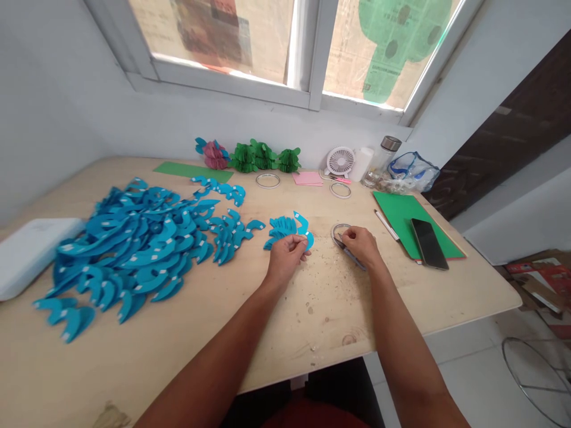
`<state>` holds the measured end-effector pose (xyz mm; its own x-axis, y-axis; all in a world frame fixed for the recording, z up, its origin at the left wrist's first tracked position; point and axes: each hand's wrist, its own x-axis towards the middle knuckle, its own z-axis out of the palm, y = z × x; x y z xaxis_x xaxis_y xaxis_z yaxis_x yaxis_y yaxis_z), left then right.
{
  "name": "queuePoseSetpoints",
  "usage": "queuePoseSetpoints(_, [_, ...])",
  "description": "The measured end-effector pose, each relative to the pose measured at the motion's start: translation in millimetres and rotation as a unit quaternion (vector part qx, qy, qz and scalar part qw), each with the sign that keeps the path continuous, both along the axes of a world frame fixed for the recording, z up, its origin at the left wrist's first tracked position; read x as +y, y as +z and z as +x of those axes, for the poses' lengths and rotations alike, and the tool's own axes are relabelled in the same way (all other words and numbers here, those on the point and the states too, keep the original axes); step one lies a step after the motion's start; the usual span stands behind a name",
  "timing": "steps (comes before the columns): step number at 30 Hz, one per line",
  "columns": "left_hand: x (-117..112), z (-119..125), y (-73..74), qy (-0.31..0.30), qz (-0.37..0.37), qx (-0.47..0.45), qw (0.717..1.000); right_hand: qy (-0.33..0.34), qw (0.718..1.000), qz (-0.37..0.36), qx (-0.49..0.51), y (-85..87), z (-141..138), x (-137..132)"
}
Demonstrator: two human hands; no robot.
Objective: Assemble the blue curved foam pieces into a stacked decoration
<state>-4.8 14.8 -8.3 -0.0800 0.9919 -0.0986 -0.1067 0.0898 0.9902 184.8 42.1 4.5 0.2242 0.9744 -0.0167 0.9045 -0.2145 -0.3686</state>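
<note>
My left hand (285, 257) is closed in a pinch on a small stack of blue paper crescents (289, 229) resting on the wooden table (276, 333). My right hand (359, 245) is closed over a roll of clear tape (338, 230) and grips a thin grey tool whose tip sticks out toward my wrist. A large heap of blue crescents with white tape tabs (134, 244) lies to the left.
Green and pink paper honeycomb balls (263, 157), two more tape rolls (267, 180), a pink notepad (307, 178), a small white fan (339, 161), a bottle and a pouch line the back. A green folder with a phone (429, 244) sits right; a white box (31, 252) left.
</note>
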Motion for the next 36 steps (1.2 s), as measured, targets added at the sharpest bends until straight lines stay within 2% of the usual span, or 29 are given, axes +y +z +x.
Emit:
queuePoseSetpoints(15, [0.6, -0.2, -1.4, 0.001, -0.002, -0.004, 1.000, 0.003, 0.998, 0.013, 0.057, -1.6, 0.6, -2.3])
queuePoseSetpoints(36, [2.1, 0.4, -3.6, 0.008, 0.000, -0.008, 1.000, 0.004, 0.999, 0.007, -0.034, 4.0, -7.1, -3.8])
